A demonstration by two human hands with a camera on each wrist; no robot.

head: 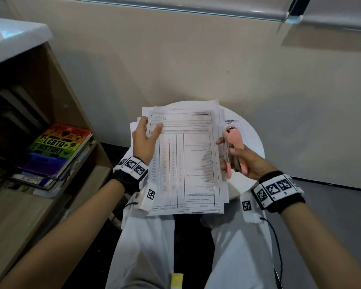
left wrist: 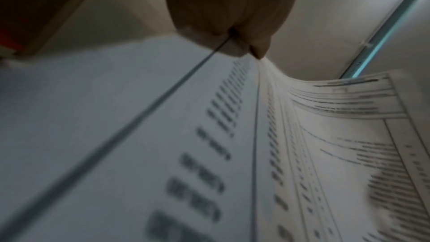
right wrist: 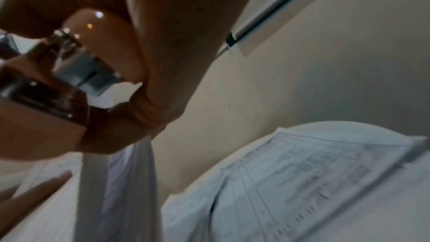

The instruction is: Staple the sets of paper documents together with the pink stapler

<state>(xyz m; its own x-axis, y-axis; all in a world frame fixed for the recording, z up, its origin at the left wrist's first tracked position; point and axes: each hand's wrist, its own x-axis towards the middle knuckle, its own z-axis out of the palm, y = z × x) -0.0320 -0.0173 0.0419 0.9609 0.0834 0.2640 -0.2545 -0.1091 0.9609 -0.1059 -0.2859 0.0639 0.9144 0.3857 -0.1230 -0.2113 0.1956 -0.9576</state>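
Note:
A thick stack of printed paper documents (head: pixel 188 159) is held above a small round white table (head: pixel 256 140) and my lap. My left hand (head: pixel 144 138) grips the stack's left edge, thumb on the top sheet; the left wrist view shows the fingers (left wrist: pixel 232 10) pinching the paper documents (left wrist: pixel 325 135). My right hand (head: pixel 238 157) holds the pink stapler (head: pixel 233 149) at the stack's right edge, nose pointing away from me. In the right wrist view the pink stapler (right wrist: pixel 76 73) shows its metal parts beside the palm, and sheets hang below it.
A wooden shelf unit (head: pixel 56 113) with colourful books (head: pixel 56 147) stands close on the left. More printed sheets (head: pixel 233 124) lie on the white table under the stack. A beige wall (head: pixel 196 59) rises just behind the table. Dark floor lies between my knees.

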